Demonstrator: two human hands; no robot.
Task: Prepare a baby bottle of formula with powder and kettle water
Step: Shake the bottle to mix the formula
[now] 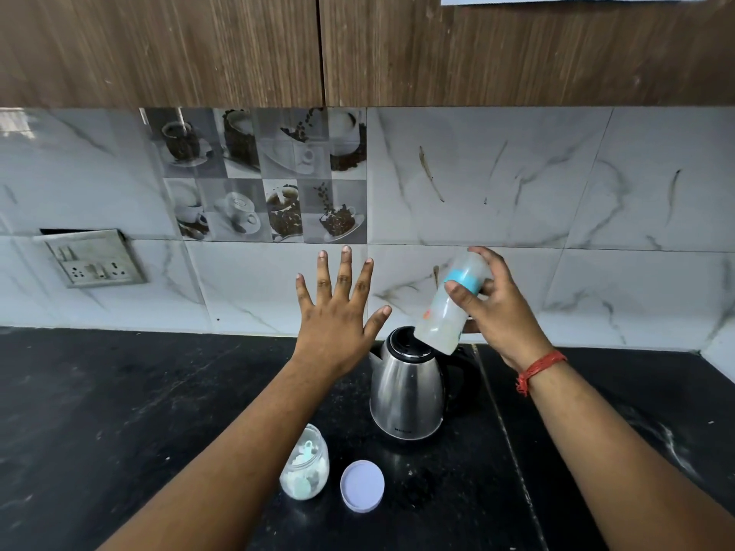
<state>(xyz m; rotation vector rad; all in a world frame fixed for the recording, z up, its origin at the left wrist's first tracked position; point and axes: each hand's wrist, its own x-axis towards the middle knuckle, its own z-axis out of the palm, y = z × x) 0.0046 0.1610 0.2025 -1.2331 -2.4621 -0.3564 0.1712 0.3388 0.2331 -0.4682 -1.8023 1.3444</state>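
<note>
Above the kettle (406, 391), right hand (497, 308) grips the bottle (449, 308) — tilted, cap up-right; left hand (338, 312) splayed.

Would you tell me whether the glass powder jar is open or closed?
Open: the glass powder jar has no lid; its round lilac lid lies beside it.

The kettle (407, 391) stands on the tabletop (119, 411), in front of the tiled wall. Nearer than the kettle and to its left sits the jar (305, 469), with a scoop (308, 449) inside it. The jar's lid (362, 486) lies on the tabletop just right of the jar, in front of the kettle. The bottle (451, 304) is held tilted above the kettle, held by the right hand (501, 308). The left hand (338, 312) hovers above and left of the kettle.
</note>
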